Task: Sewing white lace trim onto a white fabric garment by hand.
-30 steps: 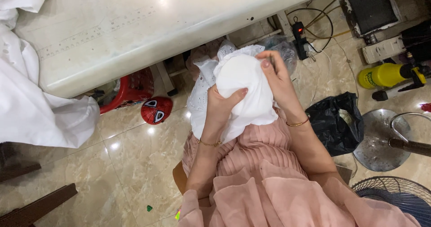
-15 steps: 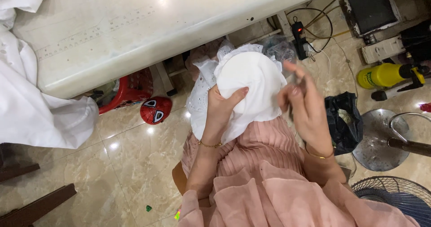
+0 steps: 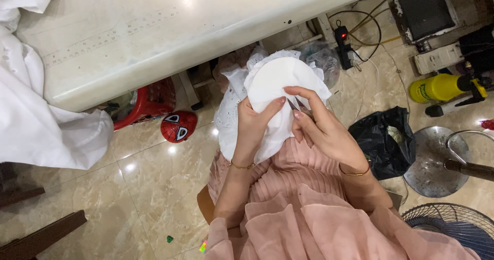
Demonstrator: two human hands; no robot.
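White fabric piece [image 3: 275,85] sits bunched over the lap, below the worktop [image 3: 154,39] edge. Left hand [image 3: 252,123] clamps it from beneath, stretching it smooth; right hand [image 3: 319,129] pinches small snips [image 3: 297,105] against it.

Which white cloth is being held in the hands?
The round white cloth with the lace edge, over the pink lap. The left hand grips it while the right hand holds small snips against it. The big white cloth on the table lies untouched.

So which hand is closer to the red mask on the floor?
Left. The left hand grips the white cloth just right of the red mask; the right hand is farther right.
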